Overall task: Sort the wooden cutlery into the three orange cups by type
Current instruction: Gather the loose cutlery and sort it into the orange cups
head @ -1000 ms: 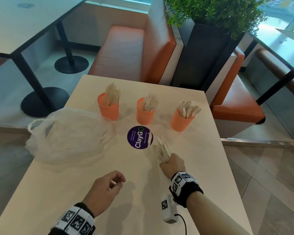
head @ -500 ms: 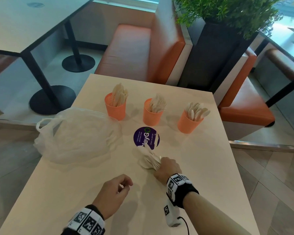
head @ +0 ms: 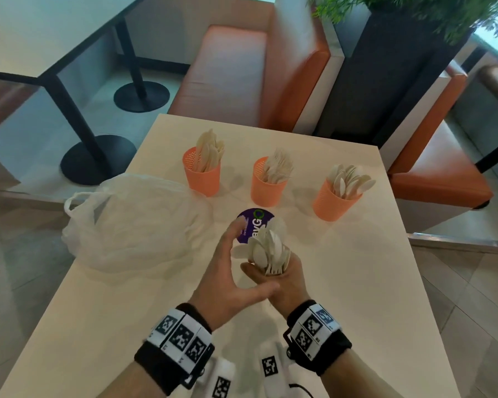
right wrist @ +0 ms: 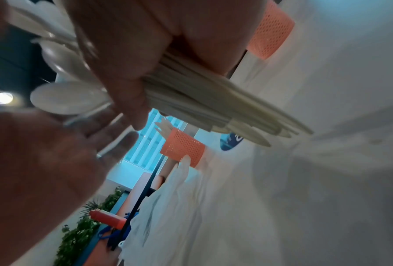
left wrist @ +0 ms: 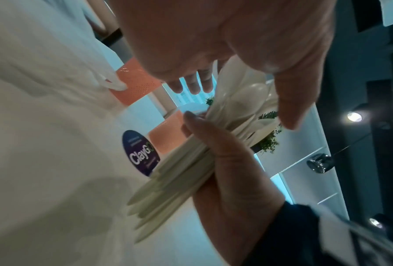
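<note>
Three orange cups stand in a row at the far side of the table: the left cup (head: 202, 179) holds knives, the middle cup (head: 268, 188) forks, the right cup (head: 334, 202) spoons. My right hand (head: 285, 280) grips a bundle of wooden spoons (head: 266, 249) by the handles, bowls up, above the table's middle. The left hand (head: 227, 262) is spread beside the bowls with its fingers straight and its thumb reaching toward the right hand. In the left wrist view the handles (left wrist: 179, 176) fan out below the right hand (left wrist: 232, 180).
A crumpled white plastic bag (head: 135, 222) lies on the table's left half. A round purple sticker (head: 256, 219) sits just beyond the hands. Past the table (head: 357, 282) are orange benches (head: 242, 81) and a dark planter (head: 385, 81).
The right hand has lifted the spoon bundle off the table and turned it upright. The left hand has uncurled and moved right, up beside the bundle.
</note>
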Tool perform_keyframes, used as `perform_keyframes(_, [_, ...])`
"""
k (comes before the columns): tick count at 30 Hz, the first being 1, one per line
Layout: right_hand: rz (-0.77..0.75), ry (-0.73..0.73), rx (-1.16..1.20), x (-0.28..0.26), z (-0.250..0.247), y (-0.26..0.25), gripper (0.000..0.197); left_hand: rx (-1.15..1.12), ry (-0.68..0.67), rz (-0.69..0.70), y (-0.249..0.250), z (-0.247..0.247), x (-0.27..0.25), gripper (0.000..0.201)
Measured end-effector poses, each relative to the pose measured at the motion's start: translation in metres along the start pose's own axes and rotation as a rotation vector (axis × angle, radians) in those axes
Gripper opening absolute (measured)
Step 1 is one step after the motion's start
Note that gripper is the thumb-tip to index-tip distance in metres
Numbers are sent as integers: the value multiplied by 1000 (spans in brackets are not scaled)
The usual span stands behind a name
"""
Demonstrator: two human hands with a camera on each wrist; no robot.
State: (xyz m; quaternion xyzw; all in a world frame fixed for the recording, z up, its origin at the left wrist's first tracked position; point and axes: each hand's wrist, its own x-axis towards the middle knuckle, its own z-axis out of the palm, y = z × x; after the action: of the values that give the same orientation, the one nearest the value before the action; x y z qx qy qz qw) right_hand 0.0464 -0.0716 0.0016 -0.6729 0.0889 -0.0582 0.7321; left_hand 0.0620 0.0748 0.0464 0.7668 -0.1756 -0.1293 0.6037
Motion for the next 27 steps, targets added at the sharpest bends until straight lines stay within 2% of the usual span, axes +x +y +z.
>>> perform_keyframes(2, [7,29,29,1,2,9,33,-162,-7,30,9,1,10,99])
perform_keyframes(4, [-11,55,-98,3,4,14,32,-362,25,37,12,5,18,74])
perform_keyframes(5, [-10,54,-140,3,3,17,31,-416,49,28,11,8,20,63])
perform_keyframes(7, [6,42,-165,2,4,21,35,-443,65,-26,8,14,23,55])
perform_keyframes(12, [28,46,-215,4,2,29,42,-359,63,-126,7,20,27,50])
perform_keyframes(16, [27,59,-218,7,0,27,46,-317,85,-37,9,15,31,53])
perform_keyframes(21, [36,41,-244,6,-2,37,35,-123,64,-29,6,24,35,27])
perform_keyframes(24, [6,41,-240,5,-2,33,34,-26,64,21,-1,24,34,27])
perform_keyframes(27, [19,33,-176,10,1,21,30,-39,43,98,10,23,35,27])
